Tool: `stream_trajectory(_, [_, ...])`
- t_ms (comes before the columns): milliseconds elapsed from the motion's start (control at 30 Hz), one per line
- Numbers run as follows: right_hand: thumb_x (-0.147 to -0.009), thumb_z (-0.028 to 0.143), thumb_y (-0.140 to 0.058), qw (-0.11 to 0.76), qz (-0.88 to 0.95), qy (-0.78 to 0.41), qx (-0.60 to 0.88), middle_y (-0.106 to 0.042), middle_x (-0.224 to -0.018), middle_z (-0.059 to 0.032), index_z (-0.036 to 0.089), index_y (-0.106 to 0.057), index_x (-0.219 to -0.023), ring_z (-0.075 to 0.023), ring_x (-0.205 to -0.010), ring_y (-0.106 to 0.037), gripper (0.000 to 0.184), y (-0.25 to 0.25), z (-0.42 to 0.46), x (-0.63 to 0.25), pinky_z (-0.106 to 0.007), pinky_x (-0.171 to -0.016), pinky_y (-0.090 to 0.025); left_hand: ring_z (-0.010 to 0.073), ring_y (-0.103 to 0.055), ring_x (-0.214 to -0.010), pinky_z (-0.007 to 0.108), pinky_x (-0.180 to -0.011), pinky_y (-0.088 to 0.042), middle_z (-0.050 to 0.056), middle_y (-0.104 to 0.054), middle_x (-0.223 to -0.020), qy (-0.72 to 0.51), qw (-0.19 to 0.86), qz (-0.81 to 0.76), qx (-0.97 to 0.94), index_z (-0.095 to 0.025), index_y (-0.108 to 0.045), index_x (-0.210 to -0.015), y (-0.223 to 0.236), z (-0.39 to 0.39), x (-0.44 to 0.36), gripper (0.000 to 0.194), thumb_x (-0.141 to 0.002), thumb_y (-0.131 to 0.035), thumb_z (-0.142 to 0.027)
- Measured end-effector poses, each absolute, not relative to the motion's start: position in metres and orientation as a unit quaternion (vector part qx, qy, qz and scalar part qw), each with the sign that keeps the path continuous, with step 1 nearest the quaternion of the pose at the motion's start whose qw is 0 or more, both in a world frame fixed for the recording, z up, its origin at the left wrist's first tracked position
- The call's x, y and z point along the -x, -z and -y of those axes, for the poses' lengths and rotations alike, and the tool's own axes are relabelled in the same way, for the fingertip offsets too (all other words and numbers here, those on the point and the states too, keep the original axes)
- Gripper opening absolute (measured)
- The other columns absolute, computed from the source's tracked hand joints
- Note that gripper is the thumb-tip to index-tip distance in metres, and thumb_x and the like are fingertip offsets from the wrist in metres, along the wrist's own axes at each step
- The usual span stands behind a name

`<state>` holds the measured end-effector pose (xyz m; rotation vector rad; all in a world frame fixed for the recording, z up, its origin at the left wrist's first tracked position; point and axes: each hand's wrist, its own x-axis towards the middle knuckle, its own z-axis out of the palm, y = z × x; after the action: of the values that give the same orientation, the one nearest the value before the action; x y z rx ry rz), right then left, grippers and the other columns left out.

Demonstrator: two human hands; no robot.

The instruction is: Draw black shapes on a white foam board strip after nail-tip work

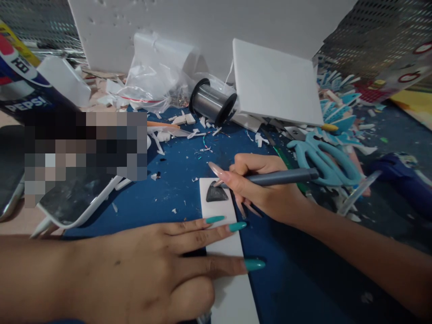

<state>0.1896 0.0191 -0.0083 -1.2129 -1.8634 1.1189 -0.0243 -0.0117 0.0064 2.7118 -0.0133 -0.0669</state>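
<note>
A long white foam board strip (pixel 232 297) runs from the bottom edge up to the middle of the view. My left hand (pixel 162 265) lies across it with the fingers stretched and apart, pressing it down. Near the strip's far end is a dark grey, filled-in shape (pixel 217 192) with a curved top and a flat base. My right hand (pixel 266 189) is closed around a grey marker (pixel 280 177). The marker points left, toward the top of the dark shape, and its tip is partly hidden behind my thumbnail.
Light blue scissors (pixel 327 157) and a dark blue tool (pixel 398 180) lie at right. A wire spool (pixel 213 101), a plastic bag (pixel 155 76) and a white board (pixel 276 81) stand behind. Left are a phone (pixel 81 193) and a Pepsi can (pixel 27 85). Scraps litter the blue mat (pixel 175 162).
</note>
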Motion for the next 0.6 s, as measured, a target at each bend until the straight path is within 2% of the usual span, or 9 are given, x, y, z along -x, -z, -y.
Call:
stream_trajectory(200, [-0.085, 0.024, -0.061, 0.306, 0.698, -0.466, 0.450, -0.045, -0.043, 0.0078, 0.020, -0.039, -0.054, -0.0055, -0.033, -0.047, 0.039, 0.0075, -0.0182, -0.1878, -0.017, -0.033, -0.033, 0.0326, -0.028, -0.139, 0.045, -0.113, -0.035, 0.005, -0.035, -0.149, -0.009, 0.230, -0.004, -0.973, -0.016, -0.058, -0.084, -0.0068, 0.0113, 0.0250, 0.025, -0.095, -0.041, -0.030])
stream_trajectory(600, [-0.085, 0.021, -0.060, 0.303, 0.755, -0.402, 0.421, -0.040, -0.048, 0.0069, 0.019, -0.038, -0.051, -0.0054, -0.042, -0.039, 0.040, 0.0077, -0.0212, -0.1891, -0.021, -0.041, -0.030, 0.0333, -0.026, -0.139, 0.047, -0.113, -0.035, 0.004, -0.030, -0.151, 0.025, 0.231, -0.001, -0.973, -0.016, -0.058, -0.085, -0.0084, 0.0107, 0.0239, 0.026, -0.095, -0.041, -0.033])
